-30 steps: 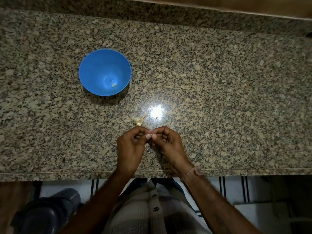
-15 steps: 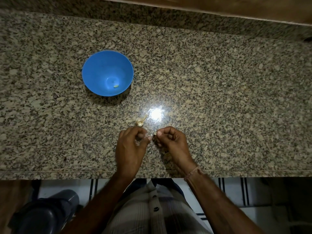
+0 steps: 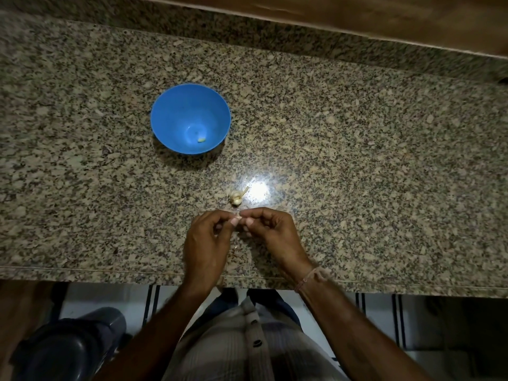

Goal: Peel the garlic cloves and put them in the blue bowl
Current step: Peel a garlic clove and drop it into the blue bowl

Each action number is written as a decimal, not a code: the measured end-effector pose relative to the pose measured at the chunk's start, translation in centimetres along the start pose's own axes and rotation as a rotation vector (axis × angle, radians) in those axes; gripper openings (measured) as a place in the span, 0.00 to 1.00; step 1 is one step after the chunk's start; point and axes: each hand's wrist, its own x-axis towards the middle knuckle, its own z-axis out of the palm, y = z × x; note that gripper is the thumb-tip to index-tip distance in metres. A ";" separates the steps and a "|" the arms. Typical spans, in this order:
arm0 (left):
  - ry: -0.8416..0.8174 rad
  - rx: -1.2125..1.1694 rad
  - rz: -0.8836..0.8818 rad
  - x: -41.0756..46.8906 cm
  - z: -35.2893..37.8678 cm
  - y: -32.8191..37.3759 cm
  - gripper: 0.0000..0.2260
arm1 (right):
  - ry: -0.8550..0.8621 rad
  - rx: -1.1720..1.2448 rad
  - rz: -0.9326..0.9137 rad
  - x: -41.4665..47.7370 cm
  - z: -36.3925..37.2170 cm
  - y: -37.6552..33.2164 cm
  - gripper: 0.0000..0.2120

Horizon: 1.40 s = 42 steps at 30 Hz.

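A blue bowl (image 3: pixel 176 111) stands on the granite counter (image 3: pixel 357 160), with one small peeled garlic clove (image 3: pixel 201 139) at its bottom. A garlic bulb remnant (image 3: pixel 236 198) with a short stalk lies on the counter between the bowl and my hands. My left hand (image 3: pixel 206 240) and my right hand (image 3: pixel 272 235) meet fingertip to fingertip just in front of that bulb. Together they pinch a small garlic clove (image 3: pixel 238 216), mostly hidden by the fingers.
A bright light reflection (image 3: pixel 258 189) glares on the counter beside the bulb. The counter's front edge (image 3: pixel 110 273) runs just below my wrists. A dark round bin (image 3: pixel 68 350) stands on the floor at lower left. A raised granite backsplash (image 3: pixel 302 37) borders the far side.
My hands drew slightly apart half a second ago and have come back together on the clove. The bowl and bulb have not moved on the counter.
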 end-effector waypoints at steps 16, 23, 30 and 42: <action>-0.114 0.113 0.111 -4.1 0.6 -3.7 0.12 | 0.240 -0.834 -0.186 -3.8 -2.4 4.3 0.17; -0.087 0.121 0.143 -1.9 2.4 -1.0 0.13 | 0.233 -0.578 -0.270 -1.3 -0.9 2.1 0.16; -0.047 0.178 0.193 -1.3 3.8 -0.3 0.18 | 0.288 -0.499 -0.244 -3.5 -5.8 3.4 0.13; 0.184 0.083 0.048 -2.2 4.6 1.3 0.09 | -0.024 -0.800 -0.410 0.6 -6.0 0.9 0.18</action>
